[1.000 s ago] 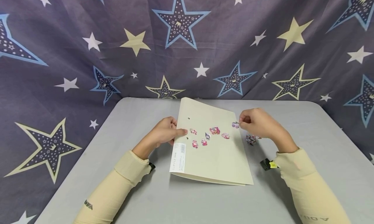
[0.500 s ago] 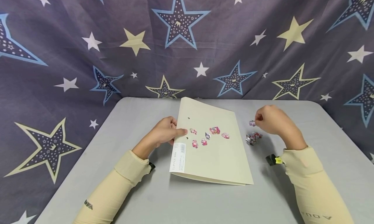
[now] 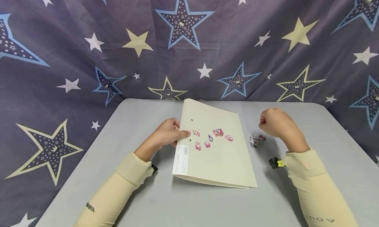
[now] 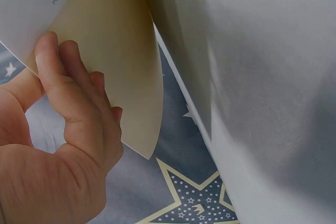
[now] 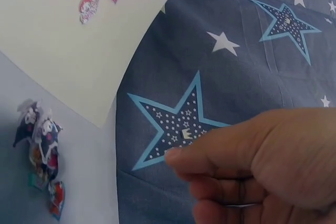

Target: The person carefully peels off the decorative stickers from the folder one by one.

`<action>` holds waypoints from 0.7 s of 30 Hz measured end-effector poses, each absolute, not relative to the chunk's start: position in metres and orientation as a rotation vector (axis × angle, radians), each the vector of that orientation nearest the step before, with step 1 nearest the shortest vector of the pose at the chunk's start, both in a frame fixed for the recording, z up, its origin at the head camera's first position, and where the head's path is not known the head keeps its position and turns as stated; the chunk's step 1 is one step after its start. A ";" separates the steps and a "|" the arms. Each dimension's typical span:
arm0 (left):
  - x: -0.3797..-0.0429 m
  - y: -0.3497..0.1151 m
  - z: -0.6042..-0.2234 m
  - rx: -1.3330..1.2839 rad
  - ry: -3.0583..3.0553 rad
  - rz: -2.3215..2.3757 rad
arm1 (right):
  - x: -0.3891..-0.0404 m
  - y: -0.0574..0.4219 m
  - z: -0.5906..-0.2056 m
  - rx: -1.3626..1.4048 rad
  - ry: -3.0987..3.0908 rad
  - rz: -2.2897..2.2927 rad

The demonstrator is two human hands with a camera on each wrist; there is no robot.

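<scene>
Tabletop: pale gray, rounded far corners, soft shadows under both arms. Backdrop cloth stands behind it and shows down both sides: dark purple-gray, lightly creased, printed with stars, some plain white or cream, some outlined in blue or yellow.

Cream folder sits mid-tabletop, slightly skewed, white label at its near left corner, near edge bowed with shadow below. Six small stickers on the cover. Sticker pile on the tabletop just right of the folder.

Left hand: grip pinching folder's left edge, thumb on top. Right hand: above the tabletop near the pile, fingers curled, thumb over them; can't tell if grip has anything.
</scene>
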State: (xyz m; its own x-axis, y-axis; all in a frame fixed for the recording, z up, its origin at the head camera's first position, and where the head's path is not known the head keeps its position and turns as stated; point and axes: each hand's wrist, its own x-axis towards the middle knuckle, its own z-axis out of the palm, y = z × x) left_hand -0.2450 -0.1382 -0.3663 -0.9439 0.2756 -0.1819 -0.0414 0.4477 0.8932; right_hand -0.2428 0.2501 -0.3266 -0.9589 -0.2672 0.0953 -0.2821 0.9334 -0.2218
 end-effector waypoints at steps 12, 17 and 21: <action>-0.245 -0.138 -0.366 0.202 2.397 1.502 | -0.244 0.223 -0.342 0.542 -2.993 0.340; -0.245 -0.138 -0.366 0.200 2.410 1.485 | -0.244 0.215 -0.349 0.570 -2.991 0.330; -0.245 -0.138 -0.366 0.196 2.416 1.480 | -0.243 0.208 -0.356 0.581 -3.004 0.356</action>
State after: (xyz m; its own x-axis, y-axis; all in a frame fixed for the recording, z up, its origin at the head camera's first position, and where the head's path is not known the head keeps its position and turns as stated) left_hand -0.2445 -0.1377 -0.3658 -0.9456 0.2695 -0.1821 -0.0398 0.4600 0.8870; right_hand -0.2435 0.2079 -0.3558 -0.9271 -0.3602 0.1035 -0.3744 0.9023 -0.2135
